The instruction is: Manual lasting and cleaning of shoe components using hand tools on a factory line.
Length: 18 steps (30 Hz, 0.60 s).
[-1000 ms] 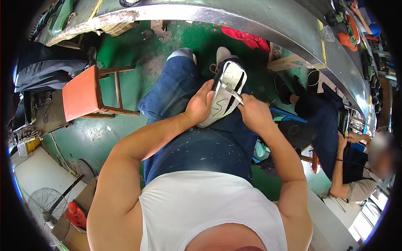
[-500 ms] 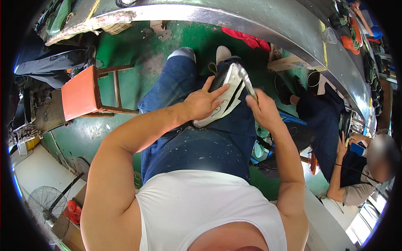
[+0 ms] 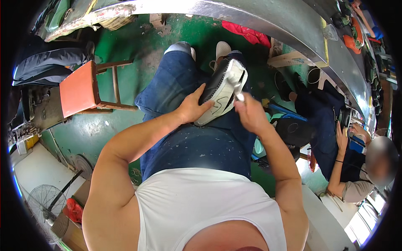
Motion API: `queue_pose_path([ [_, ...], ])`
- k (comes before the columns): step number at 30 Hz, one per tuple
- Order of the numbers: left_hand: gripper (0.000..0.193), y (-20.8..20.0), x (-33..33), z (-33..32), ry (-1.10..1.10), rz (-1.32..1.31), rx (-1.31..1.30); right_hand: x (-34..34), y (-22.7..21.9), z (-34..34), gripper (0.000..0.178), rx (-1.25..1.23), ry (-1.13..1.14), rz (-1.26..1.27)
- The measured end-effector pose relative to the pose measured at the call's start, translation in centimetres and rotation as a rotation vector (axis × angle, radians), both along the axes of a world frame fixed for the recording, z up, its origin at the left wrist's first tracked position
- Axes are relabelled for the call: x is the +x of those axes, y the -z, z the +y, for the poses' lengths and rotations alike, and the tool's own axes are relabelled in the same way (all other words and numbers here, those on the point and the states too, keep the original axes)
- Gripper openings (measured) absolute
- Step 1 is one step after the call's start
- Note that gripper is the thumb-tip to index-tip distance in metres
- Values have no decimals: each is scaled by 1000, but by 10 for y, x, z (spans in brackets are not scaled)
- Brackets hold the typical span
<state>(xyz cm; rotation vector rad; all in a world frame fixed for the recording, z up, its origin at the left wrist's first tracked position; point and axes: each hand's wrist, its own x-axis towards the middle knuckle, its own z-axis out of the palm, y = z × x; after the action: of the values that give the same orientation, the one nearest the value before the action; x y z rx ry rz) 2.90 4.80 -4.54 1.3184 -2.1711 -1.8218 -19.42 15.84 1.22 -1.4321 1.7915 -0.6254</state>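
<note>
The shoe lay sole-up across the person's lap, on the right thigh of the blue jeans, its long axis running from near the belly up and away toward the knees, tilted slightly to the right. The sole was white with dark curved marks, and the upper showed black along the left edge.

The left hand rested against the shoe's near left side, its fingers wrapped around the black edge and closed on it to steady it. The right hand sat just to the right of the sole, fingers curled tight around a slim white-tipped tool, probably a brush, whose head reached up and left onto the far part of the sole. So the shoe lay directly between the two hands, the left touching it, the right meeting it only through the tool.

Nothing stood between either hand and the shoe. Beyond the knees ran the curved grey edge of a long metal desk, with a red cloth on the green floor beneath it. An orange-seated wooden stool stood well apart to the left, a floor fan lower left. To the right another person sat working, well clear of the shoe.
</note>
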Motion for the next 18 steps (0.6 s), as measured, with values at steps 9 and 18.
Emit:
queue_pose_path([
  [9,90,-109,1,-70,519,-54,-443,12,50,72,25,-83,385,-223],
  [18,69,-169,-103,-109,350,356,-493,15,65,77,22,-201,505,-302],
])
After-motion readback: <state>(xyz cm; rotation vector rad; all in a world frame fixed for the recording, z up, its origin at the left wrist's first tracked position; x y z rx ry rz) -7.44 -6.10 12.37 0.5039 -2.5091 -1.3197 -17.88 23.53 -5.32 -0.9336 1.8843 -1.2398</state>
